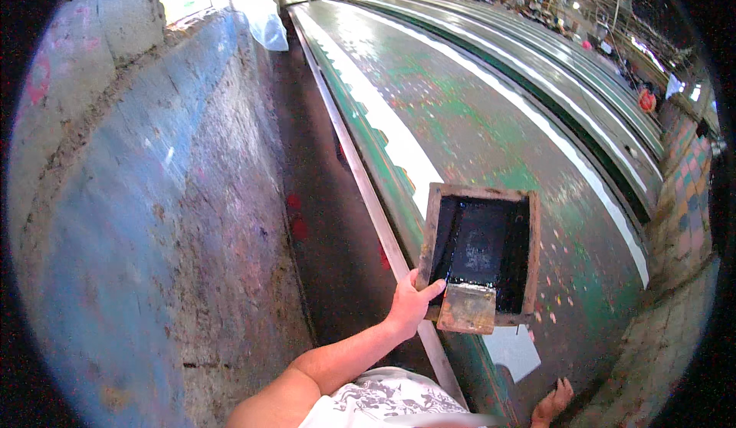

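A wooden-rimmed printing screen (534,255) is over the near part of the long table, its mesh dark with wet black ink. My left hand (414,305) is closed on the screen's lower left side, thumb on top and reaching inward. A squeegee with a stained wooden grip (466,311) leans on the screen's near rim, its far edge in the ink. Below the screen, a white fabric piece (512,350) lies partly covered. My right hand (553,403) is low at the right, apart from the screen, with its fingers loosely extended and nothing seen in them.
White cut pieces (383,113) line the left side of the paint-spotted green table (491,121). A pale rail (360,175) runs along its left edge, beside a narrow dark aisle (330,259) and a stained wall (192,198). More long tables (537,44) stretch to the right.
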{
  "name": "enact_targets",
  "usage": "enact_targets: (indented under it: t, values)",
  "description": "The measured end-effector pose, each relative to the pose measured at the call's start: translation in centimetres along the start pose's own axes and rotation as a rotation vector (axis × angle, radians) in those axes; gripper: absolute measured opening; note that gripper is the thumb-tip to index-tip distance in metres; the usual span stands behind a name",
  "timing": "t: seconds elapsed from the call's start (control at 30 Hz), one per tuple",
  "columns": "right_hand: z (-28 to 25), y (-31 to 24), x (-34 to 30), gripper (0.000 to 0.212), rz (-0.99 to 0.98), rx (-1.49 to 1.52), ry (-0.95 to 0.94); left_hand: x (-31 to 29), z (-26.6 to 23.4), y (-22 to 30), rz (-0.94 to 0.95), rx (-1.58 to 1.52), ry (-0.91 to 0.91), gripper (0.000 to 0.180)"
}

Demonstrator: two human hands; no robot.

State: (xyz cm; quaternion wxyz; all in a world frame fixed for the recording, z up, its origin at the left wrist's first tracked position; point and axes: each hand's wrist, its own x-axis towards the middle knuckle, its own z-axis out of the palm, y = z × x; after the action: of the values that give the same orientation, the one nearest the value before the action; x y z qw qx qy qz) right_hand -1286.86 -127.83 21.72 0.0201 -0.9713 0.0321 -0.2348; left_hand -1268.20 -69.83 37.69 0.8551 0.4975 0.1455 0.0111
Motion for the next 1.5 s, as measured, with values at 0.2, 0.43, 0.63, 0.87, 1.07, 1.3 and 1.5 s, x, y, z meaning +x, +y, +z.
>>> enact_targets:
  t: [0.2,0.43,0.63,0.87,1.07,1.3,1.5]
  values:
    - [-2.3,-1.4,0.1,0.039,0.035,-0.099,-0.080,8.7,-1.6,2.2,-0.003,0.022,-0.045,0.037]
    - [-5.5,-7.5,7.4,0.040,0.147,-0.270,-0.216,18.8,-2.8,5.4,0.011,0.197,-0.041,0.043]
    - [2.9,-13.3,22.0,0.038,0.211,-0.256,-0.017,24.9,-4.8,9.9,-0.106,0.095,-0.046,0.040]
    - [20.3,-31.0,43.0,0.050,-0.045,0.239,-0.055,35.1,-9.6,16.2,-0.048,0.134,-0.020,0.042]
    - [29.1,-48.8,56.8,0.048,-0.226,0.227,-0.113,45.9,-17.7,22.9,0.040,0.308,0.018,0.059]
    - [37.6,-55.1,62.9,0.041,0.054,0.051,-0.132,57.9,-27.0,30.0,0.153,0.206,0.034,0.043]
    - [34.2,-57.3,62.7,0.031,-0.308,0.018,0.180,64.4,-31.9,33.3,0.155,0.234,0.212,0.050]
